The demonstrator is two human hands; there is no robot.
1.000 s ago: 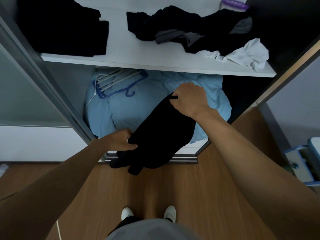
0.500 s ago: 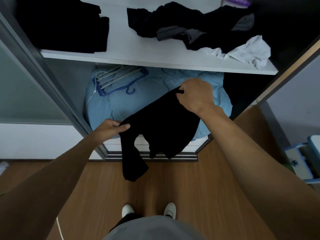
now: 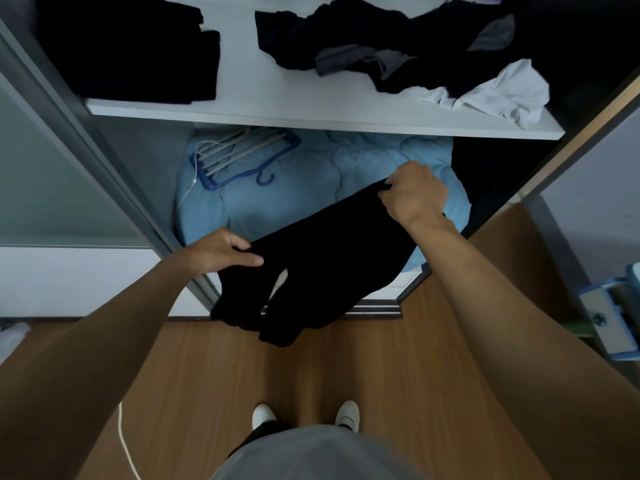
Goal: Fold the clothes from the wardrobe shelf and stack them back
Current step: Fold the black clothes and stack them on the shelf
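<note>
A black garment (image 3: 332, 258) hangs stretched between my hands in front of the open wardrobe, its lower ends drooping over the door track. My left hand (image 3: 221, 251) pinches its left top corner. My right hand (image 3: 414, 195) grips the right top corner, higher and farther in. On the white shelf (image 3: 311, 116) above lie a folded black stack (image 3: 128, 50) at the left, a loose heap of black and grey clothes (image 3: 381, 43) in the middle and a crumpled white garment (image 3: 502, 91) at the right.
Below the shelf a light blue duvet (image 3: 311, 188) fills the wardrobe bottom, with a blue and white hanger (image 3: 239, 157) on it. A grey sliding door frame (image 3: 86, 157) stands at the left. Wooden floor (image 3: 346, 375) and my white shoes (image 3: 304, 414) are below. A blue and white stool (image 3: 613, 317) sits at the right.
My hands have moved apart and spread the bunched black garment wide. The right hand shifted right and the left hand moved left; the hanging ends rose a little.
</note>
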